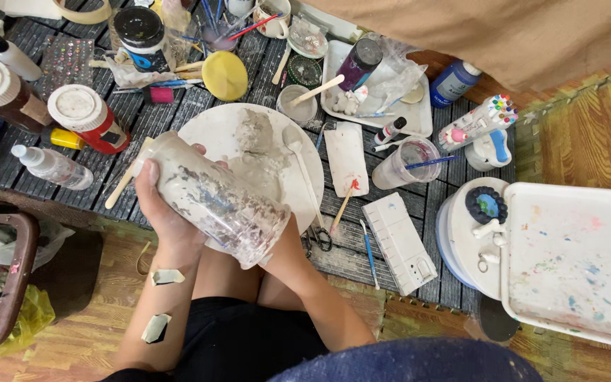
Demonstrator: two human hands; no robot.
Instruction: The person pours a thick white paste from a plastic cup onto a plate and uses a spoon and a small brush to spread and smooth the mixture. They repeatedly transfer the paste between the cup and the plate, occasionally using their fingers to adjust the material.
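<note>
1. The left hand [167,219] wraps its grip around a clear plastic jar smeared with grey-white paste [213,198], held tilted above the knees.
2. The right hand [283,244] sits mostly hidden under the jar's mouth; its grip probably supports it, though I cannot tell.
3. At twelve o'clock of the jar lies a round white plate [213,131] on the dark slatted tabletop [433,269], a white spoon [302,166] across it.

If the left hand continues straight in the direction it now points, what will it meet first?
The left hand, gripping the clear plaster-smeared jar, points up-left. Probably the red bottle with white cap comes first, perhaps after the thin wooden stick; depth is unclear.
</note>
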